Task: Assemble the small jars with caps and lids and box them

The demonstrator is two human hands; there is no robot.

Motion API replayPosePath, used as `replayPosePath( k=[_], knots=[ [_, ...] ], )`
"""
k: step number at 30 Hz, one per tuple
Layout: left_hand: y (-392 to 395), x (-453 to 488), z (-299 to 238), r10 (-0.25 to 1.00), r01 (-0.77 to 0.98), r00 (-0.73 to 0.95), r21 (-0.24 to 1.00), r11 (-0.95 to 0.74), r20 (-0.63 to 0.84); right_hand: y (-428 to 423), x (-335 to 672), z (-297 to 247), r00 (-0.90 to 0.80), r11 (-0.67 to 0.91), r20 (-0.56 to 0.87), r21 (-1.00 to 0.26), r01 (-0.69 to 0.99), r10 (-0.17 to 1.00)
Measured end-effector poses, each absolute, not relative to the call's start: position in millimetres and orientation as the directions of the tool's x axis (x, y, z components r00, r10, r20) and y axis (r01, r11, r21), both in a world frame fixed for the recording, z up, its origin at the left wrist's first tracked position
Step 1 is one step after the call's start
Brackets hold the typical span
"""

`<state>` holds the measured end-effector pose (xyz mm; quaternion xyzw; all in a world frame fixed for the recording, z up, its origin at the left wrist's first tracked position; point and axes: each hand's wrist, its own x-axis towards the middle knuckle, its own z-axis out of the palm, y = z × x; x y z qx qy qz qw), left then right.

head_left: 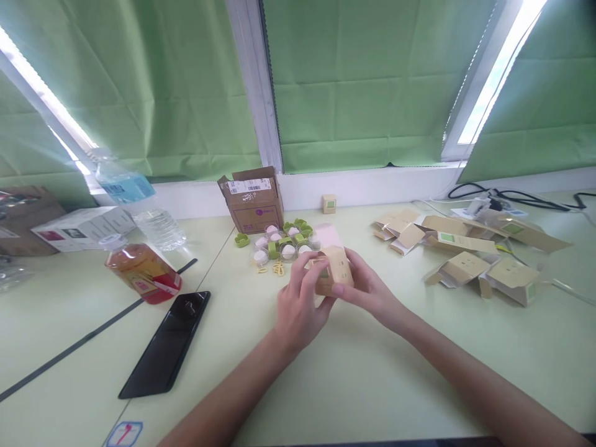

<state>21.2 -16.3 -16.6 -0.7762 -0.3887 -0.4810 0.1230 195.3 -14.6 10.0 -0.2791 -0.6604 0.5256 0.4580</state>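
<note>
Both my hands hold a small tan cardboard box just above the pale green table, near its middle. My left hand grips the box's left side with curled fingers. From the right, my right hand wraps round it, thumb on the front face. The box's top flap stands open and looks pinkish white. Just behind the box lies a cluster of small green-and-white round items.
A brown shipping carton stands behind the cluster. Several flat and half-folded tan boxes lie at the right. A black phone, a red-liquid bottle and a water bottle sit at the left. Cables run along the far right.
</note>
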Motion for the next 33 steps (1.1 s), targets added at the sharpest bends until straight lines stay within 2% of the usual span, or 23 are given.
replayPosePath(
  k=[3, 5, 9, 14, 23, 30, 33],
  knots=[
    [-14.5, 19.7, -17.5, 0.382, 0.746, 0.287, 0.045, -0.665, 0.878, -17.2, 190.2, 7.9, -0.399, 0.281, 0.271, -0.959, -0.037, 0.876],
    [-14.4, 19.8, -16.5, 0.364, 0.744, 0.325, 0.002, -0.668, 0.873, -16.4, 189.8, 6.3, -0.365, 0.278, 0.26, -0.961, -0.003, 0.894],
    [-15.6, 19.2, -10.8, 0.403, 0.71, 0.386, 0.012, -0.705, 0.83, -7.6, 197.5, 0.5, -0.307, 0.31, 0.283, -0.95, 0.042, 0.908],
    [-15.8, 16.4, -7.9, 0.432, 0.641, 0.492, 0.021, -0.767, 0.756, 0.6, 204.3, -6.3, -0.313, 0.377, 0.324, -0.918, 0.126, 0.893],
    [-15.0, 17.2, -5.0, 0.41, 0.678, 0.384, 0.049, -0.733, 0.827, -0.5, 203.0, 0.4, -0.287, 0.318, 0.304, -0.948, 0.002, 0.908],
    [-17.4, 15.5, 0.6, 0.492, 0.773, 0.291, 0.102, -0.627, 0.82, 3.4, 206.0, -4.2, -0.334, 0.231, 0.242, -0.97, -0.075, 0.911],
    [-18.1, 16.0, 0.5, 0.52, 0.769, 0.257, 0.153, -0.621, 0.815, 2.0, 204.5, -6.8, -0.332, 0.252, 0.255, -0.966, -0.051, 0.908]
  ],
)
